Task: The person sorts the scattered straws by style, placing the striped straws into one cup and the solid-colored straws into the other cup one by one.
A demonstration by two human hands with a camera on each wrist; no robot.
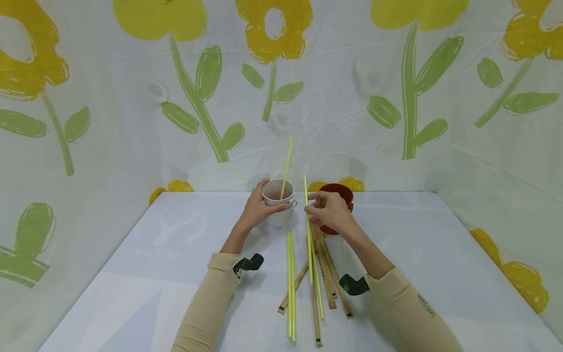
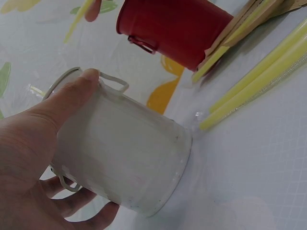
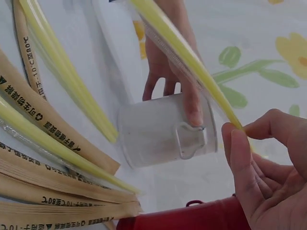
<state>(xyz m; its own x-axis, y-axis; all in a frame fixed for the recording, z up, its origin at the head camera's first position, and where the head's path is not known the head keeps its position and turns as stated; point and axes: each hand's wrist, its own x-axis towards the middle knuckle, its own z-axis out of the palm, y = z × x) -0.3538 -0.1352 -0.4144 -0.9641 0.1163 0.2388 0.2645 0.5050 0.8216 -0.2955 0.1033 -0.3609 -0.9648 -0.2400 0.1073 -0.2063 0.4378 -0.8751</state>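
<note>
My left hand [image 1: 256, 208] grips a white metal bucket [image 2: 120, 148] with small wire handles, the thumb at its rim and the fingers round the far side. One yellow straw [image 1: 287, 164] leans inside it and sticks up above the rim. To the right, my right hand [image 1: 333, 213] pinches another yellow straw [image 3: 196, 72] in a clear wrapper between thumb and forefinger, near its upper end. That straw slants down over the table beside the white bucket. A red bucket [image 2: 168, 28] stands just behind the right hand, which partly hides it in the head view.
Two wrapped yellow straws [image 1: 291, 288] lie on the white tabletop [image 1: 176, 293] in front of the white bucket. Beside them, several straws in brown paper sleeves [image 3: 62, 124] fan out towards me, with more yellow ones among them. A flower-printed curtain [image 1: 325, 98] rises behind the table.
</note>
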